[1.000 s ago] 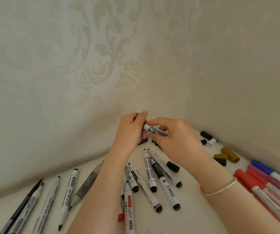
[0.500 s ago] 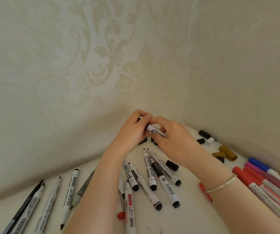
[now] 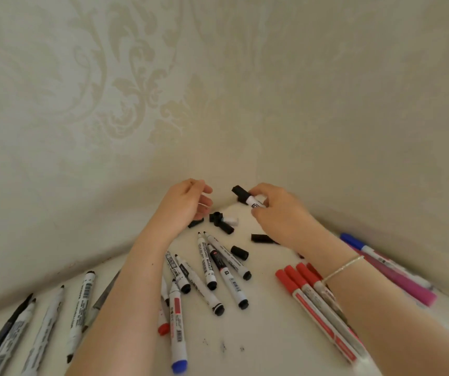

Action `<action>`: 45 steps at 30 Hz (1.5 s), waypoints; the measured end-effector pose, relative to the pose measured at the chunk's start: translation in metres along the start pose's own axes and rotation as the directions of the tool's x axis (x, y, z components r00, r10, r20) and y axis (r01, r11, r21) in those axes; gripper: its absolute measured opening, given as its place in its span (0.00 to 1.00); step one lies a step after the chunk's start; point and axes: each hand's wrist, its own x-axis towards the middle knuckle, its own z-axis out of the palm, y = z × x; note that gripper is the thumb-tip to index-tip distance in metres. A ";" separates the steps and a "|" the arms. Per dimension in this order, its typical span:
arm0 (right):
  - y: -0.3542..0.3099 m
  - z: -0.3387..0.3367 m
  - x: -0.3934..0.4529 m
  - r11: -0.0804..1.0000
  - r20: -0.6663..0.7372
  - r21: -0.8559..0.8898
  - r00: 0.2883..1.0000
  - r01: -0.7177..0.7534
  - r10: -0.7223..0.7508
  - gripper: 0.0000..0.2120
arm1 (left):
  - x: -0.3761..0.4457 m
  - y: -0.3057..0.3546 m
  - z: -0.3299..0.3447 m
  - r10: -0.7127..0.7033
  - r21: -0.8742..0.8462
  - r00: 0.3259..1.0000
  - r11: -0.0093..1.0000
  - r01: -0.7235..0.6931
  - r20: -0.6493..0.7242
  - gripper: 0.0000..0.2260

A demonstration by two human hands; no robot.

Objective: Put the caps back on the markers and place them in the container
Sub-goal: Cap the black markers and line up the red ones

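Observation:
My right hand (image 3: 277, 210) holds a white marker with a black cap (image 3: 246, 198) on its end, raised above the table near the wall corner. My left hand (image 3: 185, 203) hovers beside it with fingers loosely curled and nothing in them. Below the hands lie loose black caps (image 3: 222, 221) and a small white cap (image 3: 231, 220). Several uncapped black-tipped white markers (image 3: 209, 263) are spread on the white table between my forearms. No container is in view.
Capped red markers (image 3: 307, 289) lie under my right forearm; a blue (image 3: 358, 244) and pink marker (image 3: 405, 280) run along the right wall. Several more markers (image 3: 79, 302) lie at the left. A blue-ended marker (image 3: 175, 329) lies near the front. Patterned walls enclose the corner.
My hands have come apart: the left let go of the marker and moved left, while the right keeps the marker, now with a black cap on its end.

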 end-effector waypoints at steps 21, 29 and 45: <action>0.075 -0.066 -0.043 0.723 0.076 -0.634 0.909 -0.274 0.410 0.12 | -0.009 -0.006 0.041 -0.076 0.316 0.940 0.948 -0.035 0.334 0.07; 0.070 -0.069 -0.034 0.714 0.124 -0.642 0.882 -0.279 0.455 0.07 | -0.009 -0.011 0.033 -0.109 0.367 0.919 0.929 -0.041 0.378 0.08; 0.057 0.007 0.026 0.727 0.160 -0.684 0.984 0.054 0.078 0.15 | -0.006 -0.020 0.021 -0.171 0.430 0.901 0.902 -0.019 0.398 0.08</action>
